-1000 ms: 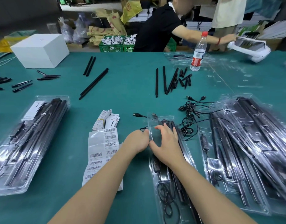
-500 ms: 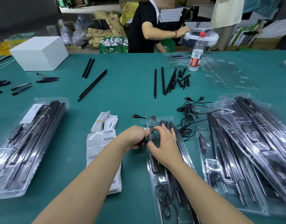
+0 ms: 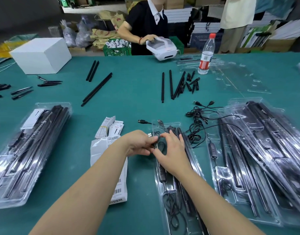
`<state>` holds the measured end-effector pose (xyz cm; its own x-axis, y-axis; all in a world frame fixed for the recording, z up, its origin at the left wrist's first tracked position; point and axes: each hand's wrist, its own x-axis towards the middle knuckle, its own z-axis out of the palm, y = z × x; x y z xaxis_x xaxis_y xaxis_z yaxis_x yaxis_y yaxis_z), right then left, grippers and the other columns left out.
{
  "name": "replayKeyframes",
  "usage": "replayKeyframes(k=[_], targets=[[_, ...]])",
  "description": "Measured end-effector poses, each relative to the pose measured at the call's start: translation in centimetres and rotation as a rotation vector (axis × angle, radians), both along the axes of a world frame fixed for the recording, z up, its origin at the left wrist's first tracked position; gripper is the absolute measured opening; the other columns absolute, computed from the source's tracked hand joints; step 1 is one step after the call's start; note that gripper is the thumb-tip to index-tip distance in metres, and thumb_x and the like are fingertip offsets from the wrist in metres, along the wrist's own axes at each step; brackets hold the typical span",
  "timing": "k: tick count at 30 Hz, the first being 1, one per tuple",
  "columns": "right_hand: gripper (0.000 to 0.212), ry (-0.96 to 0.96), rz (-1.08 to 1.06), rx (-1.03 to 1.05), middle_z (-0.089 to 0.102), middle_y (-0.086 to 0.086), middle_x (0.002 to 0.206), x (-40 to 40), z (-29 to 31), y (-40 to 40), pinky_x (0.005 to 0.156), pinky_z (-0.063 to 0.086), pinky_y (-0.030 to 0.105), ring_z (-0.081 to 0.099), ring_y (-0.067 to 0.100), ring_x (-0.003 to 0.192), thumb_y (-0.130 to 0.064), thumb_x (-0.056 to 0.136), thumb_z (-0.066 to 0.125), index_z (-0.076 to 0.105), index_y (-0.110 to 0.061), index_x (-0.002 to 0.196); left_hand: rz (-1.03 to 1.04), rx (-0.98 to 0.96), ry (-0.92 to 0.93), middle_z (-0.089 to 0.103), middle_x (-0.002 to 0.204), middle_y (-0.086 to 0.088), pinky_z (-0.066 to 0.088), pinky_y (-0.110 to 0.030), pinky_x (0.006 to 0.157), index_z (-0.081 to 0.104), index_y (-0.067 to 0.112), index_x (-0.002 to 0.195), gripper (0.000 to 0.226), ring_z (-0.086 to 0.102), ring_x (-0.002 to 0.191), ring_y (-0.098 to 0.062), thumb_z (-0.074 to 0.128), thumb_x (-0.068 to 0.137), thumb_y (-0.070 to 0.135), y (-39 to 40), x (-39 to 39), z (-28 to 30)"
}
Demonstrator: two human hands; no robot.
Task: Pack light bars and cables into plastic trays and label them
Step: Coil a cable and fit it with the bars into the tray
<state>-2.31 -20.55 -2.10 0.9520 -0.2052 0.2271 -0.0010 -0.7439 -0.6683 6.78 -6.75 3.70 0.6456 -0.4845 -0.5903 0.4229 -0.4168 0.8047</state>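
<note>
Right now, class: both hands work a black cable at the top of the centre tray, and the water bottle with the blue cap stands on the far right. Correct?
Not quite. The head view shows the water bottle has a red cap, not blue. The rest holds: the left hand and right hand handle the black cable at the centre tray.

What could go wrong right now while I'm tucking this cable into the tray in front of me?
The cable pinched between your left hand and right hand may spring out of the tray unless seated. The tangled cables beside the tray could snag. Your left forearm lies over the label sheet and may drag it.
</note>
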Motion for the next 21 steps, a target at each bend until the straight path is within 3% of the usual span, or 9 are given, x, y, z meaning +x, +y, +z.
replayKeyframes(k=[3, 5, 10, 14, 21], targets=[[0.056, 0.002, 0.001, -0.011, 0.053, 0.0, 0.142, -0.1, 0.0, 0.0, 0.125, -0.004, 0.039, 0.02, 0.014, 0.15, -0.055, 0.082, 0.056, 0.051, -0.022, 0.128, -0.002, -0.061, 0.103, 0.066, 0.071, -0.009, 0.056, -0.024, 0.058, 0.06, -0.002, 0.093, 0.018, 0.067, 0.066, -0.018, 0.049, 0.104, 0.007, 0.5, 0.4, 0.8], [0.055, 0.002, 0.001, -0.029, 0.053, -0.001, 0.141, -0.2, 0.1, 0.0, 0.125, -0.003, 0.039, 0.019, 0.014, 0.15, -0.052, 0.083, 0.057, 0.05, -0.022, 0.129, 0.027, -0.039, 0.061, 0.066, 0.081, -0.016, 0.058, -0.025, 0.06, 0.06, -0.004, 0.096, 0.013, 0.069, 0.069, -0.02, 0.05, 0.102, 0.002, 0.4, 0.4, 0.9], [0.052, -0.001, -0.005, -0.055, 0.054, -0.002, 0.14, -0.1, 0.0, 0.0, 0.125, -0.003, 0.04, 0.021, 0.016, 0.15, -0.046, 0.085, 0.06, 0.051, -0.02, 0.129, 0.133, 0.02, -0.122, 0.064, 0.07, -0.014, 0.059, -0.025, 0.054, 0.063, -0.001, 0.087, 0.009, 0.068, 0.055, -0.016, 0.06, 0.095, -0.004, -0.5, 0.3, -0.1], [0.051, -0.017, 0.001, -0.065, 0.055, -0.004, 0.136, 0.0, -0.1, 0.0, 0.124, -0.005, 0.038, 0.023, 0.017, 0.15, -0.041, 0.081, 0.06, 0.053, -0.022, 0.128, 0.073, 0.114, -0.222, 0.058, 0.071, -0.005, 0.049, -0.02, 0.047, 0.072, 0.008, 0.1, 0.01, 0.054, 0.058, -0.014, 0.064, 0.095, 0.003, 0.2, 0.4, -0.7], [0.065, -0.016, 0.005, -0.109, 0.054, -0.006, 0.137, 0.1, -0.3, 0.0, 0.122, -0.008, 0.034, 0.024, 0.017, 0.149, -0.059, 0.076, 0.046, 0.053, -0.022, 0.129, 0.053, 0.096, -0.242, 0.063, 0.066, -0.012, 0.054, -0.02, 0.048, 0.064, 0.003, 0.106, 0.015, 0.064, 0.05, -0.012, 0.057, 0.096, -0.006, 0.1, 0.1, -1.0]])
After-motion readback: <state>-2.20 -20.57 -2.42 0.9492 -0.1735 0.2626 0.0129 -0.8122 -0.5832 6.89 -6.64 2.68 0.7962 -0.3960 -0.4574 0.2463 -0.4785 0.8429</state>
